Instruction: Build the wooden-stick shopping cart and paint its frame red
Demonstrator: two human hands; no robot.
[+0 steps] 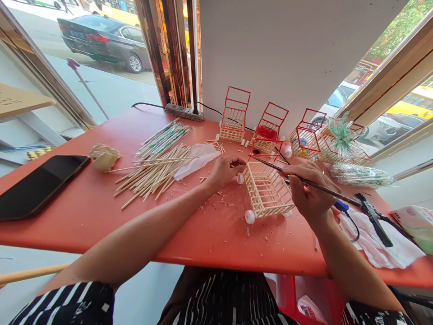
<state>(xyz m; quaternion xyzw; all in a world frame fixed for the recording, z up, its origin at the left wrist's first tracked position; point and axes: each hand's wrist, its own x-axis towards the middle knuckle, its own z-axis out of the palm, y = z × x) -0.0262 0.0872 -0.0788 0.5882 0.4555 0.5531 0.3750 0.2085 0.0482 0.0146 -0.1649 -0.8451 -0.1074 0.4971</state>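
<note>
- A dark phone (40,183) lies at the left end of the orange table (101,216).
- Loose bamboo sticks (152,174) are heaped right of it.
- The left hand (223,170) pinches the near corner of a stick-built cart (267,189), close to a white wheel (240,178).
- The right hand (309,192) is closed around a thin brush (304,180), its tip at the cart's red handle frame (265,151); painting seems under way, though I cannot see paint on the tip.
- Next strokes likely need the cart held steady.
- Finished red carts (270,128) line the wall behind.
</note>
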